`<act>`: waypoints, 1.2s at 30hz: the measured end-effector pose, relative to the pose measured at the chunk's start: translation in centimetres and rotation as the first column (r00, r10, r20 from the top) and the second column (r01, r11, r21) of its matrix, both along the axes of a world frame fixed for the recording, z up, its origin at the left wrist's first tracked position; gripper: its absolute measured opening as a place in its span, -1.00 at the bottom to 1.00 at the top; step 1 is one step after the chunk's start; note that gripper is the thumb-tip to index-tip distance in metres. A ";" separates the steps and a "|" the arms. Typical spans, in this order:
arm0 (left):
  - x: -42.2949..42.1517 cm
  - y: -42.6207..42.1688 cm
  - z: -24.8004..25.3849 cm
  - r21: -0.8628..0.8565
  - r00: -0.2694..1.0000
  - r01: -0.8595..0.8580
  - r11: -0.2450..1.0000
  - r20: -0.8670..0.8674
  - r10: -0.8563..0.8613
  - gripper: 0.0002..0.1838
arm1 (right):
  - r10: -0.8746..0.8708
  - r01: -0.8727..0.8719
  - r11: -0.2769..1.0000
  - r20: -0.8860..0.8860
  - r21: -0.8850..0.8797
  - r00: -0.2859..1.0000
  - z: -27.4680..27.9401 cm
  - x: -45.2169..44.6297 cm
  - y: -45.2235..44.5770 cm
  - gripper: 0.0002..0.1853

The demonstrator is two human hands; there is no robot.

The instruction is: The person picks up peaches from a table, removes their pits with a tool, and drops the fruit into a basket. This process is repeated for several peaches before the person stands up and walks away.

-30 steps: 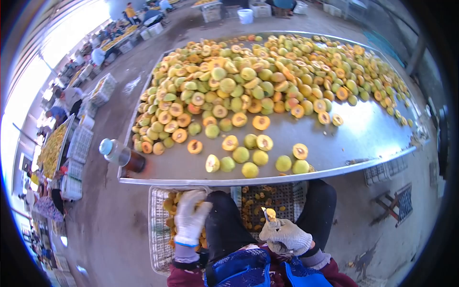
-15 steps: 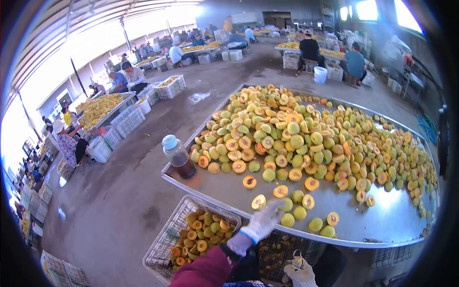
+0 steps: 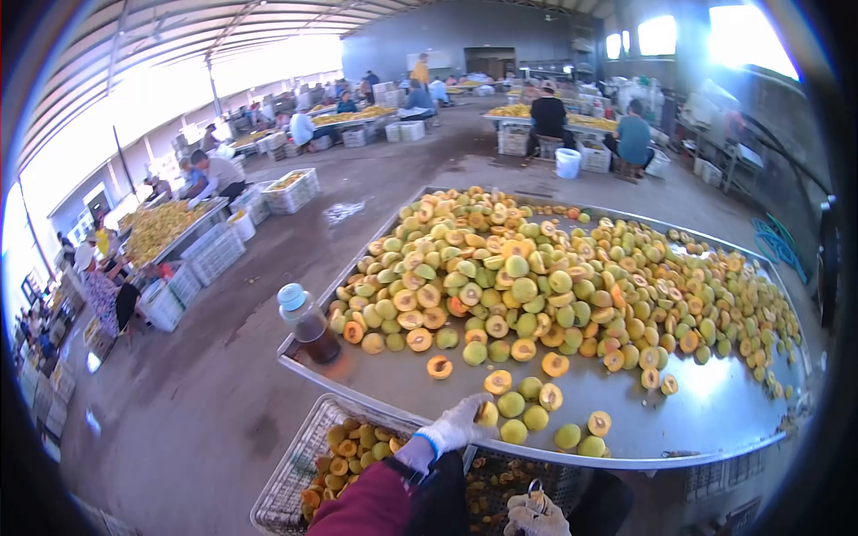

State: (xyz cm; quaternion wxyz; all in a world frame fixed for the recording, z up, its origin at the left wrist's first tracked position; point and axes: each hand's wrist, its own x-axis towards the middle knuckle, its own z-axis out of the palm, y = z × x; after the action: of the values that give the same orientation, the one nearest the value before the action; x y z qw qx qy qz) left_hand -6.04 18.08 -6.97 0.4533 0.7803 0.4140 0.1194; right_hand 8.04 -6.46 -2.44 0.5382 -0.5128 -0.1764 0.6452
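My left hand (image 3: 454, 425), in a white glove under a maroon sleeve, is at the near edge of the metal table (image 3: 661, 424). Its fingers are closed on a peach half (image 3: 487, 413), cut face partly visible. Lower down, my right hand (image 3: 538, 515), also gloved, grips a small tool with a curved metal loop (image 3: 535, 487); its handle is hidden in the fist. Several loose peach halves (image 3: 534, 417) lie just right of my left hand. Behind them rises a large heap of halved peaches (image 3: 536, 277), many with brown pits or hollows showing.
A plastic crate (image 3: 281, 482) of peach halves stands below the table at left. A dark crate (image 3: 559, 473) with scraps sits beneath my hands. A bottle of brown liquid (image 3: 308, 323) stands on the table's left corner. Other people work at tables beyond.
My left hand has closed on a peach half from the table and drawn it back toward the edge. My right hand still holds the looped tool. The view has shifted slightly.
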 end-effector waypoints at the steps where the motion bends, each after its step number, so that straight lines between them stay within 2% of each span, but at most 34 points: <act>1: 0.5 -1.9 3.4 -0.004 0.988 0.151 0.989 0.042 -0.151 -0.13 | -0.026 0.026 1.000 -0.001 -0.003 1.000 0.1 0.0 0.1 -0.80; 3: 1.9 -4.4 6.1 -0.003 0.853 0.500 0.866 -0.172 -0.493 -0.15 | -0.084 0.083 0.996 0.114 0.017 0.990 1.0 0.1 0.4 -0.79; 4: 1.9 -5.5 4.2 0.166 0.818 0.574 0.802 -0.139 -0.558 -0.14 | -0.107 0.105 0.994 0.116 0.020 0.988 1.8 0.1 0.5 -0.78; 5: 1.8 -7.0 5.5 0.331 0.774 0.621 0.711 -0.115 -0.622 -0.13 | -0.123 0.122 0.992 0.110 0.020 0.986 2.2 0.1 0.6 -0.78; 6: 2.1 -7.9 7.1 0.008 0.715 0.670 0.742 -0.276 -0.643 -0.07 | -0.141 0.128 0.987 0.131 0.100 0.981 2.4 0.1 0.7 -0.80; 7: 1.8 -8.2 6.6 0.002 0.704 0.680 0.733 -0.278 -0.653 -0.07 | -0.158 0.130 0.976 0.153 0.177 0.976 2.5 0.0 0.5 -0.81; 9: 1.2 -9.1 5.7 0.087 0.811 0.574 0.814 0.078 -0.580 -0.01 | -0.184 0.170 0.976 0.103 0.138 0.977 2.6 0.1 -0.2 -0.89; 10: 0.9 -9.3 6.1 0.014 0.833 0.537 0.844 0.148 -0.533 -0.01 | -0.168 0.156 0.982 0.126 0.104 0.978 3.0 0.2 -0.5 -0.93; 11: 0.7 -9.7 5.8 0.009 0.827 0.548 0.837 0.147 -0.543 -0.01 | -0.151 0.142 0.987 0.148 0.069 0.977 3.6 0.3 -0.7 -0.96; 13: 0.3 -10.7 5.0 -0.213 0.836 0.391 0.895 0.488 -0.249 -0.03 | -0.173 0.163 0.984 0.171 0.071 0.970 4.5 -0.2 -0.7 -0.96; 14: 0.2 -11.1 5.1 -0.311 0.838 0.375 0.873 0.516 -0.176 -0.07 | -0.148 0.137 0.986 0.131 0.092 0.980 4.8 -0.4 -0.7 -0.96; 15: 0.3 -11.7 5.2 -0.315 0.839 0.381 0.869 0.513 -0.182 -0.07 | -0.122 0.112 0.987 0.090 0.115 0.988 5.0 -0.6 -0.7 -0.96; 17: 0.6 -13.2 5.2 -0.661 0.728 0.420 0.622 0.654 0.204 -0.12 | -0.130 0.120 0.987 0.082 0.108 0.988 4.5 -0.7 -0.7 -0.91; 19: 1.0 -13.9 4.7 -0.662 0.754 0.396 0.636 0.630 0.186 -0.16 | 0.031 -0.030 1.000 0.177 -0.009 0.984 3.3 -0.2 -1.1 -0.73; 20: 1.3 -14.2 4.5 -0.671 0.719 0.401 0.624 0.652 0.240 -0.19 | 0.018 -0.026 0.998 0.159 0.049 0.987 3.9 -0.2 -1.1 -0.71; 21: 1.5 -14.5 5.3 -0.687 0.688 0.403 0.604 0.663 0.295 -0.21 | 0.064 -0.060 0.996 0.067 -0.060 0.996 4.2 0.0 -1.3 -0.72; 22: 1.9 -14.7 6.5 -0.749 0.757 0.288 0.596 0.559 0.337 -0.27 | 0.078 -0.075 0.997 0.164 -0.020 0.983 4.0 0.0 -1.4 -0.72; 23: 2.1 -14.6 5.7 -0.705 0.671 0.318 0.634 0.640 0.374 -0.32 | 0.089 -0.095 0.995 0.259 0.011 0.962 3.2 -0.2 -1.7 -0.72; 25: 2.2 -14.5 5.5 -0.741 0.669 0.252 0.623 0.599 0.441 -0.32 | 0.092 -0.129 0.989 0.406 0.067 0.909 0.6 -0.6 -2.3 -0.64; 27: 2.6 -15.0 6.4 -0.771 0.616 0.212 0.600 0.582 0.531 -0.33 | 0.140 -0.132 0.990 0.578 -0.055 0.804 2.2 -0.6 -2.2 -0.63; 29: 2.7 -15.4 6.4 -0.786 0.602 0.212 0.581 0.573 0.556 -0.33 | 0.145 -0.103 0.989 0.610 -0.103 0.779 3.4 -0.7 -2.0 -0.61; 31: 2.6 -15.9 6.0 -0.776 0.593 0.196 0.600 0.581 0.558 -0.32 | 0.178 -0.108 0.984 0.728 -0.142 0.662 4.5 -0.7 -1.8 -0.63; 32: 2.6 -16.2 5.9 -0.783 0.603 0.194 0.590 0.570 0.558 -0.32 | 0.112 -0.102 0.993 0.764 -0.061 0.636 3.9 -0.9 -2.1 -0.57; 33: 2.6 -16.4 5.9 -0.770 0.602 0.166 0.617 0.574 0.555 -0.32 | 0.115 -0.096 0.993 0.757 -0.069 0.643 3.8 -1.0 -2.3 -0.57; 35: 2.6 -16.8 5.8 -0.759 0.606 0.133 0.638 0.571 0.554 -0.32 | 0.152 -0.101 0.988 0.810 -0.114 0.566 3.8 -1.2 -2.3 -0.59; 36: 2.5 -16.9 5.7 -0.742 0.587 0.157 0.652 0.601 0.542 -0.36 | 0.113 -0.091 0.993 0.833 -0.076 0.542 3.2 -1.3 -2.5 -0.58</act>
State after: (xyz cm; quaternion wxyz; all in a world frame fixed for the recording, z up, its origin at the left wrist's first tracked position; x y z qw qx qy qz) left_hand -3.55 1.23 -1.24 0.8394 0.3381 0.2732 0.3262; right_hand 6.79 -9.00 0.80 0.3453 -0.7528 -0.4328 0.3560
